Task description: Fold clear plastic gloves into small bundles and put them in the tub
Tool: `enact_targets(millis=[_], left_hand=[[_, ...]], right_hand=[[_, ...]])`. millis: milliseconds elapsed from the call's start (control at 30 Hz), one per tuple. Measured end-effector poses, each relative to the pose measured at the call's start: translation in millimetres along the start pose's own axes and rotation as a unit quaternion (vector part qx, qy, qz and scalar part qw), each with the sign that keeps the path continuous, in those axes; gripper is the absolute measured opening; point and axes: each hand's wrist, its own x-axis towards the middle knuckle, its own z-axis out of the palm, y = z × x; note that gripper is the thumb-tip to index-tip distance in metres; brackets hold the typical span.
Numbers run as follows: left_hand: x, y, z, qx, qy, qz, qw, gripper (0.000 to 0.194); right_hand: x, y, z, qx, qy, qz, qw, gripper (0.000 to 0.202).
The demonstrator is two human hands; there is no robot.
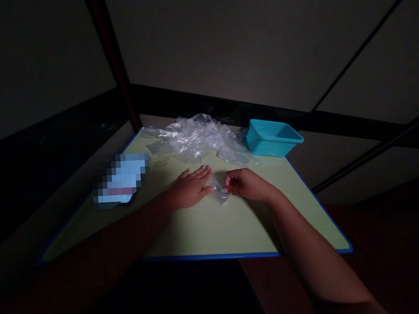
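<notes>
A small clear plastic bag [220, 194] lies on the pale yellow-green table [213, 231] between my hands. My left hand [189, 188] rests flat with its fingers stretched out, its thumb touching the bag's left side. At the bag's right edge, my right hand [246, 183] is closed in a pinch, thumb and finger together on the plastic. The part of the bag under my fingers is hidden. Just beyond my hands spreads a loose pile of clear plastic bags [194, 139].
A turquoise plastic basket [274, 146] stands at the table's back right corner, beside the pile. On the left lies a phone [124, 180] with a lit, blurred-out screen. Blue edging [214, 256] runs round the table, and a wall [224, 43] rises behind it.
</notes>
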Motion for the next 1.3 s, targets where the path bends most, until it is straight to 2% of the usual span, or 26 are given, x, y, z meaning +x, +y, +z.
enact_targets(millis=[233, 333, 400, 533, 633, 733, 867, 1067, 1200, 1300], left_hand=[[-2, 2, -4.2, -0.003, -0.007, -0.005, 1.0, 0.055], [-2, 3, -5.8, -0.003, -0.012, -0.005, 1.0, 0.054], [-3, 3, -6.3, -0.001, -0.012, -0.003, 1.0, 0.054], [-4, 6, -6.1, 0.011, -0.01, -0.02, 1.0, 0.056], [-6, 9, -4.2, 0.026, 0.001, -0.063, 0.998, 0.059], [-7, 12, -1.8, 0.046, 0.019, -0.092, 0.994, 0.064], [-8, 15, -1.9, 0.065, 0.026, -0.099, 0.993, 0.069], [-12, 21, -6.5, 0.056, 0.025, -0.12, 0.991, 0.056], [-13, 23, -6.4, 0.052, 0.028, -0.134, 0.989, 0.057], [-13, 22, -5.2, 0.048, 0.032, -0.133, 0.989, 0.057]], right_hand=[[-4, -10, -3, -0.028, -0.031, 0.012, 0.999, 0.011], [-8, -15, -3, 0.008, -0.051, -0.002, 0.999, 0.014], [-14, -20, -5, 0.061, -0.1, -0.008, 0.993, 0.018], [-27, -35, -14, 0.113, -0.28, 0.033, 0.953, 0.041], [-33, -43, -18, 0.084, -0.333, 0.044, 0.938, 0.063], [-33, -45, -16, 0.042, -0.332, 0.049, 0.941, 0.073], [-31, -44, -10, 0.018, -0.33, 0.066, 0.942, 0.076], [-32, -39, -7, 0.012, -0.296, 0.095, 0.95, 0.087], [-31, -40, -6, -0.004, -0.305, 0.084, 0.949, 0.088], [-30, -43, -6, -0.012, -0.288, 0.073, 0.955, 0.086]])
